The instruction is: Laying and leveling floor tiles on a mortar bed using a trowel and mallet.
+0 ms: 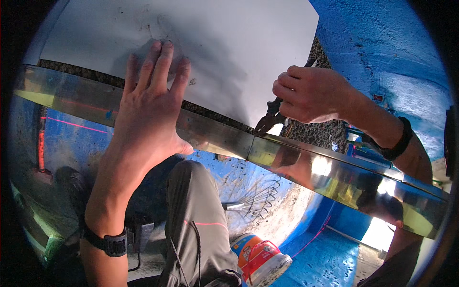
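My left hand [150, 103] lies with its fingers spread on a white panel [229, 43], its palm across a shiny metal strip [210, 126] along the panel's near edge. My right hand [308, 93] is closed round a pair of dark pliers [271, 116]. The jaws of the pliers point down and to the left and meet the upper edge of the strip, close to a joint between two lengths. Whether they grip the metal I cannot tell. Most of the handles are hidden in my fist.
Dark speckled stone [313, 129] shows beyond the panel's right edge. A blue wall [377, 43] rises at the right. Below the strip are a blue painted surface [229, 177], a wire broom-like tool [256, 201] and a bucket [260, 258]. My knee [191, 191] is close under the strip.
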